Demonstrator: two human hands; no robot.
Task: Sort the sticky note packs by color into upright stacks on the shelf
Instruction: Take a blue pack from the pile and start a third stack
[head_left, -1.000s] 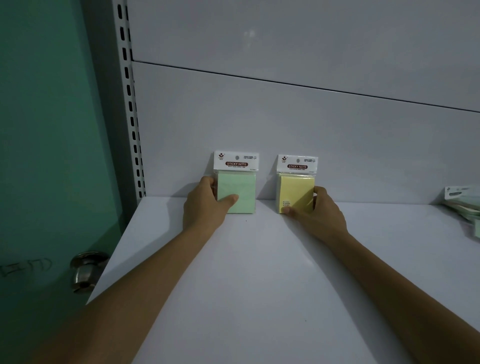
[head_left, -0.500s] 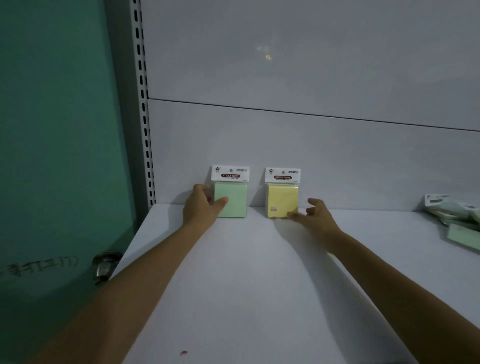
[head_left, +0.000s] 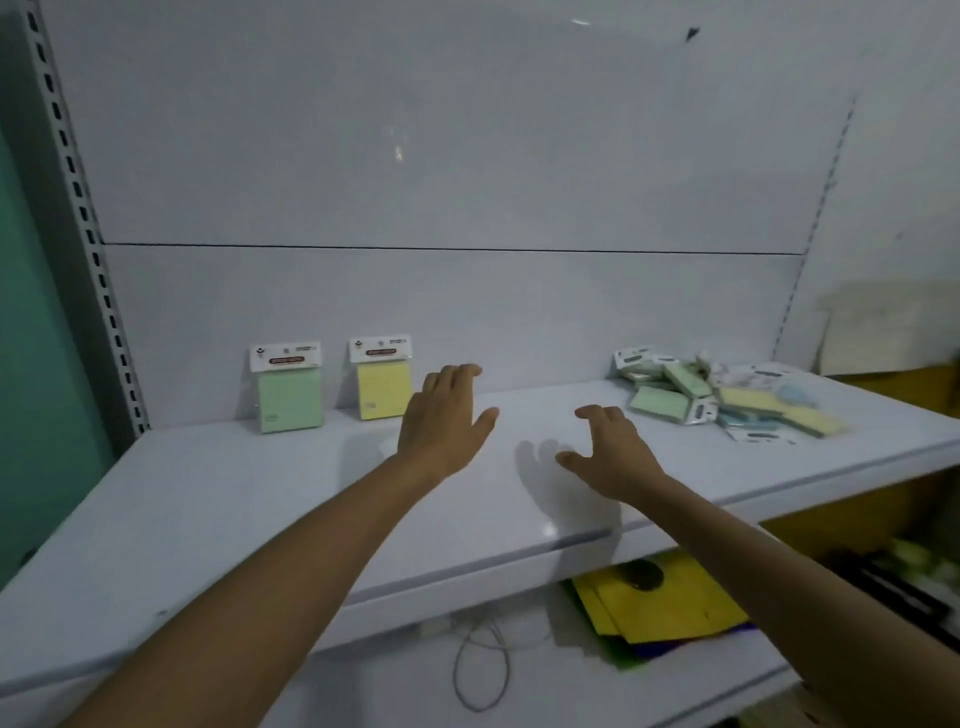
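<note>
White-painted metal, serving as shelf and back panel. Carrying at rear left a green pack, standing upright against the back panel with a white header card on top. Carrying just to its right, apart from it, a yellow pack, likewise standing upright against the panel. Holding at rear right a loose pile of green, yellow and pale blue packs, lying flat and jumbled, well apart from the two upright ones. Hovering over the bare middle of the shelf: left hand, palm down, fingers spread and relaxed, gripping nothing, sitting just right of the yellow pack. Hovering alongside: right hand, palm down, fingers loosely spread, thumb pointing left, gripping nothing, lying between the left hand and the pile. Casting a shadow on the shelf between the two hands. Showing below the front edge a lower shelf, bearing yellow sheets, a dark rounded object on them and a loop of pale cord. Bordering at far left a slotted upright and a teal surface.
</note>
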